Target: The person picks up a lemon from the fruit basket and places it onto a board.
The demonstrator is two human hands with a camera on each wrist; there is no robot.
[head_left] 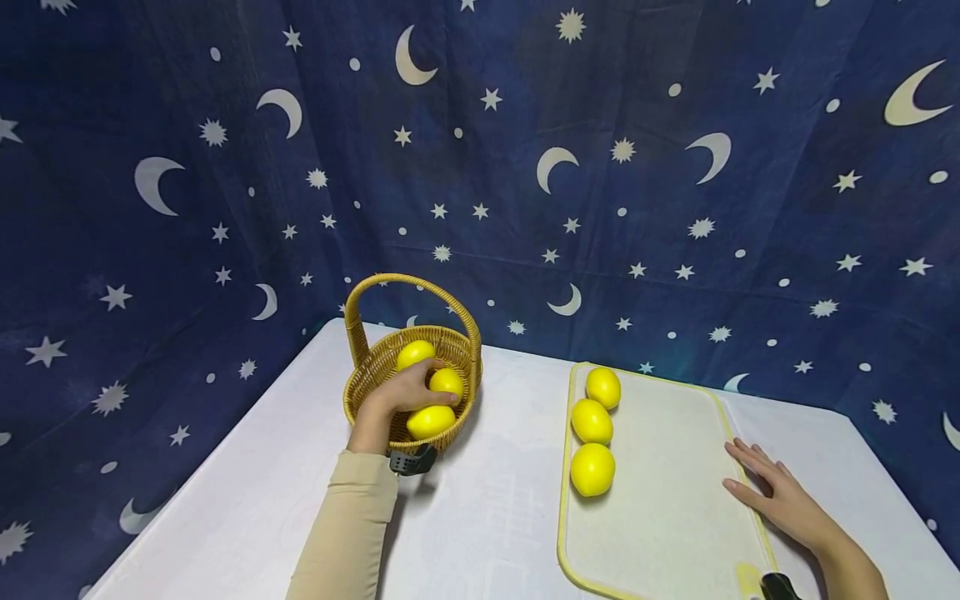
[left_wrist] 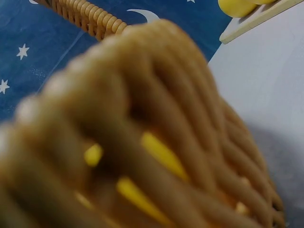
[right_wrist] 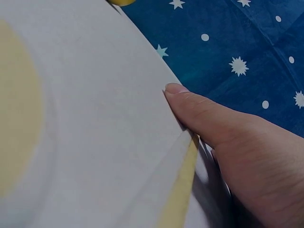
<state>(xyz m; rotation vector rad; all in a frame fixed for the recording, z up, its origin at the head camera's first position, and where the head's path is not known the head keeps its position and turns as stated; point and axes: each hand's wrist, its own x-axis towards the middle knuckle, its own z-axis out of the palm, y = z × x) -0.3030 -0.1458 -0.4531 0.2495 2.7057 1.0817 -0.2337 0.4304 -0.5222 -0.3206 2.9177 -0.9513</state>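
Left hand (head_left: 405, 392) inside the basket (head_left: 367, 379), fingers and thumb round one lemon (head_left: 447, 384); two loose lemons (head_left: 431, 422) lie beside it, the wall presumably stopping any roll. Right hand (head_left: 776, 496), fingers straight, at the board (head_left: 675, 500)'s right edge, perhaps steadying it; three more lemons (head_left: 592, 422) line its left.

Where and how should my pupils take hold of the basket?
Probably at the top of its handle, coming from above: the arch stands up well above the lemons and looks slim and rounded enough for fingers to curl round. The left hand is down among the lemons, so it should likely come out first.
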